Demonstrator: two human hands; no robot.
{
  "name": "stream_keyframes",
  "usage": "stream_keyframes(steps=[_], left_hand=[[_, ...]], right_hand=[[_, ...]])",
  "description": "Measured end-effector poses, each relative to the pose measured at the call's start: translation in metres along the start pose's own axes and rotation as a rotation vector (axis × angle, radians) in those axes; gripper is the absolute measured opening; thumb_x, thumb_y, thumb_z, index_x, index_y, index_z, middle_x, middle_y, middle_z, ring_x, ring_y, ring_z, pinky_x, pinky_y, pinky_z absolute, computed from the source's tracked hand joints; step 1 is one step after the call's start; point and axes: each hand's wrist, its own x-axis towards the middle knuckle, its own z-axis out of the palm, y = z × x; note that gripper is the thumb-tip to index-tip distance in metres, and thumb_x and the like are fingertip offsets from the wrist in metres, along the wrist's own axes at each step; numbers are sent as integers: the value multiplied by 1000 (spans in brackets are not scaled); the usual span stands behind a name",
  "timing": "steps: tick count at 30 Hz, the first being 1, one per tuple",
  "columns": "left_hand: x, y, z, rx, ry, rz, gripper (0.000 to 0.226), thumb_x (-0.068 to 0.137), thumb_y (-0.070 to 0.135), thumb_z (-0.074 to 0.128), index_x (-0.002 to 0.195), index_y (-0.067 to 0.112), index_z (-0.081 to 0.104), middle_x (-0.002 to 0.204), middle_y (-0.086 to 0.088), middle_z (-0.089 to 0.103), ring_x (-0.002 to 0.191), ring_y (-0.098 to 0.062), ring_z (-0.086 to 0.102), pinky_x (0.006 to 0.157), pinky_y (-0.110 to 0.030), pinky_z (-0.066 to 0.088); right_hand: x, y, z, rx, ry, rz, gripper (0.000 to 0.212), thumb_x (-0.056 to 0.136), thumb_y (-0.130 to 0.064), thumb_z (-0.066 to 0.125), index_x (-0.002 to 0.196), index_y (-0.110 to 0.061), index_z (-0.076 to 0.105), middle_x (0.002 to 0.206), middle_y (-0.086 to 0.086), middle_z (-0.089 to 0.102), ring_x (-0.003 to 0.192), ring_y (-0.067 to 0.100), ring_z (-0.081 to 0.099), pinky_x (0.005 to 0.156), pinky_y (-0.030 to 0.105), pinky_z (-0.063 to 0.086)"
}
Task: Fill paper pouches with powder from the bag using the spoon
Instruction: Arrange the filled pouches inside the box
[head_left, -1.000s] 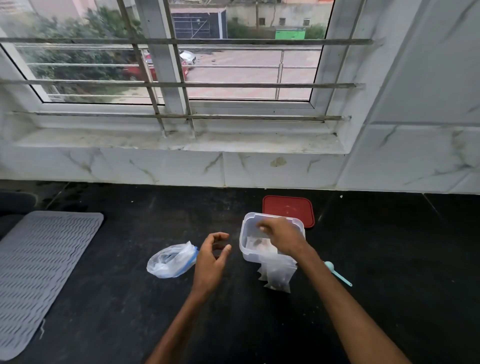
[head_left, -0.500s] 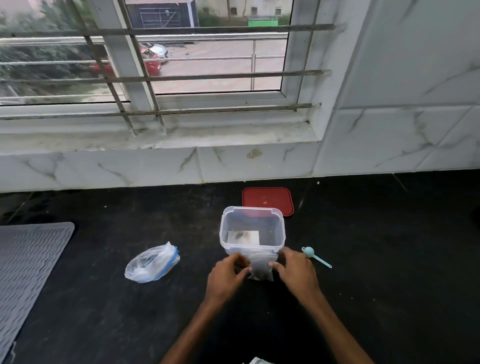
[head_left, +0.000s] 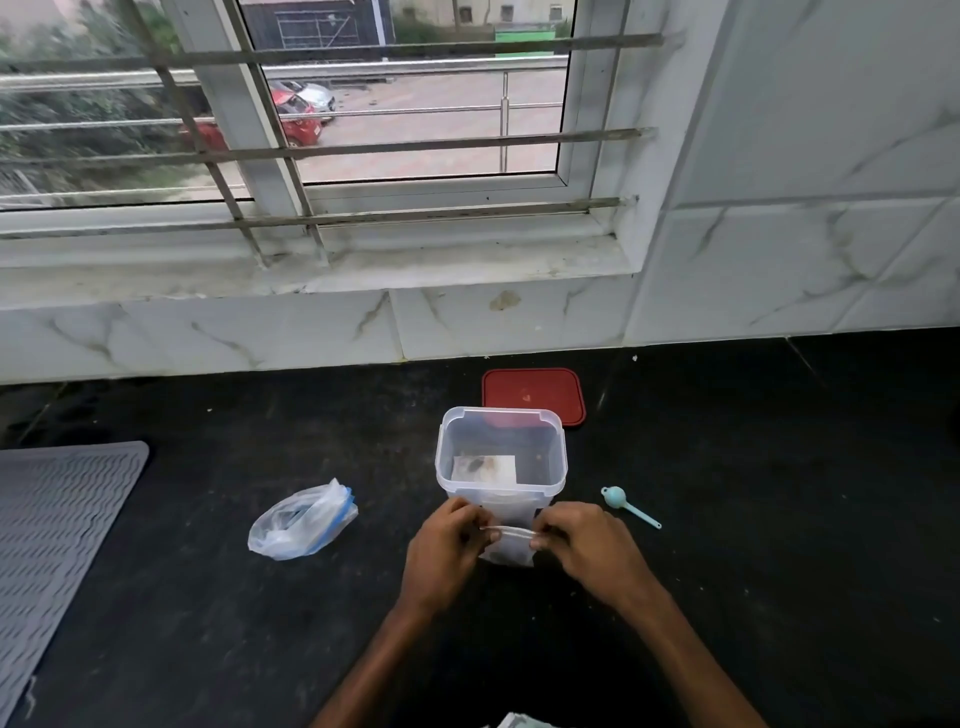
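A small translucent pouch (head_left: 508, 546) is held upright just in front of the clear plastic container (head_left: 500, 457). My left hand (head_left: 441, 558) pinches its top left corner and my right hand (head_left: 589, 548) pinches its top right corner, stretching the mouth between them. Another pouch (head_left: 484, 469) lies inside the container. A crumpled clear plastic bag with a blue strip (head_left: 303, 521) rests on the counter to the left. The light blue spoon (head_left: 629, 506) lies on the counter to the right of my right hand, untouched.
The red lid (head_left: 533, 396) lies flat behind the container near the marble wall. A grey ribbed mat (head_left: 57, 530) covers the counter at far left. The black counter (head_left: 753, 545) runs to the wall and window ledge. Something pale shows at the bottom edge (head_left: 514, 721).
My right hand came out of the container with a pouch and my left hand joined it. Both hands now hold the pouch lower and nearer to me, its top pulled wider.
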Motion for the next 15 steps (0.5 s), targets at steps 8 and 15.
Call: stream_keyframes(steps=[8,15], left_hand=[[13,30,-12,75,163,121,21,80,22,80,73,26,61,81,19,59,75,-1,59,63,-8,45],[30,46,-27,-26,262,113,21,82,24,78,71,24,60,79,17,60,70,-6,60,58,-9,41]], right_hand=[[20,-27,-22,-137,130,-151,5,85,-30,67,82,-27,68,83,-8,68,79,10,62,73,35,54],[43,-34,-41,-270,242,-211,6,85,-29,71,82,-29,66,82,-10,66,78,10,62,63,28,51]])
